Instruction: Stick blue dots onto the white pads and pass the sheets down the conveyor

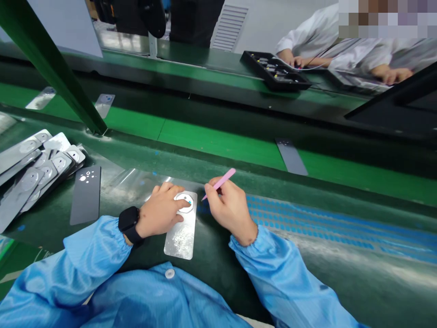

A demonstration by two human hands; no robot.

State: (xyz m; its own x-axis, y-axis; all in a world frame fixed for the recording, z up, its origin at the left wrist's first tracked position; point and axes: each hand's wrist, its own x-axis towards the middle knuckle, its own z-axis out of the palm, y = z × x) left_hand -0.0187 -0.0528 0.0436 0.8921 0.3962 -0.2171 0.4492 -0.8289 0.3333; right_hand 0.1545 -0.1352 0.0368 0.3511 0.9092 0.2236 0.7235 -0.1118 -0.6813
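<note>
A silvery phone back panel [180, 239] lies flat on the dark green bench in front of me. My left hand [160, 209] rests over its upper left, fingers spread, with a fingertip on the white camera area near a small blue spot. To the right of the panel, my right hand [227, 207] is closed round pink tweezers [223, 180], whose thin tip points down and left toward the panel. Right of that hand, a clear sheet with rows of blue stickers [307, 225] stretches along the bench. A dark grey panel [86, 196] lies left of my left hand.
A heap of silvery panels [41, 168] sits at the left. Beyond the bench edge, a green conveyor belt [205, 141] carries a grey panel [292, 156] and others. A green post [54, 68] rises at left. Across, co-workers in white sleeves sit by a black tray [276, 70].
</note>
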